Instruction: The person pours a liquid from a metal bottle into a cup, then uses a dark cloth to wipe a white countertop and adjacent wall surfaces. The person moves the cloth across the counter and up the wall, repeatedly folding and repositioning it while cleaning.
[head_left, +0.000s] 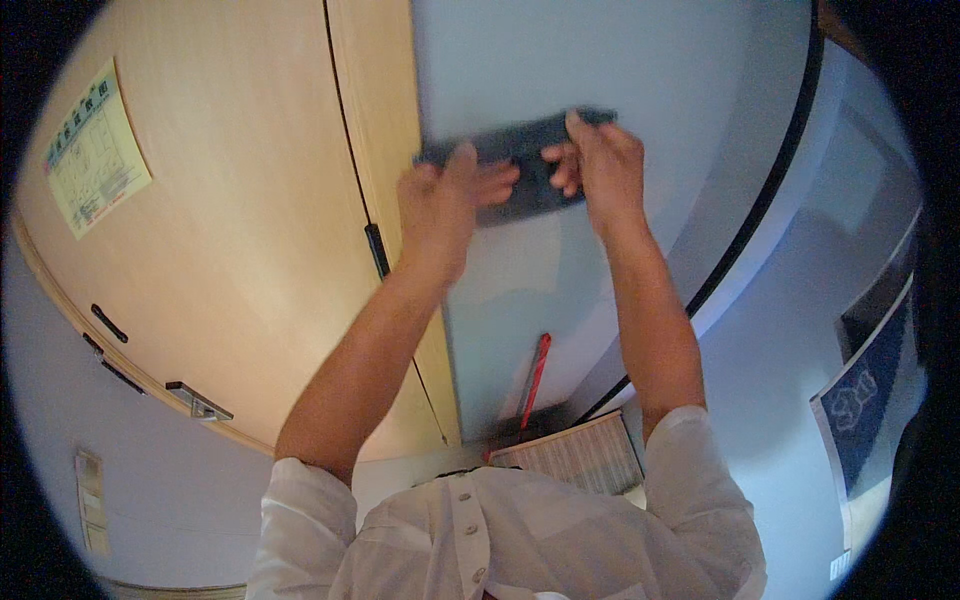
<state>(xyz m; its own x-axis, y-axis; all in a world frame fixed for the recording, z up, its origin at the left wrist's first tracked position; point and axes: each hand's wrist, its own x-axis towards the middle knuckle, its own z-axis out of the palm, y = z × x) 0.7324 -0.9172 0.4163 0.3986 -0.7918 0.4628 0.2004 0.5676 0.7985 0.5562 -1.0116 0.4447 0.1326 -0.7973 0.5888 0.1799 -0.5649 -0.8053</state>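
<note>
Both my hands are raised in front of a pale blue wall (630, 60), beside the door frame. Between them is a dark, flat, roughly rectangular piece (529, 187); motion blur hides its material. My left hand (450, 199) grips its left end, with the thumb up and the other fingers spread over its face. At the upper right end, my right hand (607, 169) pinches the piece between thumb and fingers, the remaining fingers curled. Whether the piece touches the wall, I cannot tell.
On my left is a light wooden door (247, 225) with a handle (199, 403) and a yellow sheet (97, 154) bearing writing. A red pole (535, 382) leans low by the wall, near a striped mat (574, 454). A dark blue hanging (862, 397) is at right.
</note>
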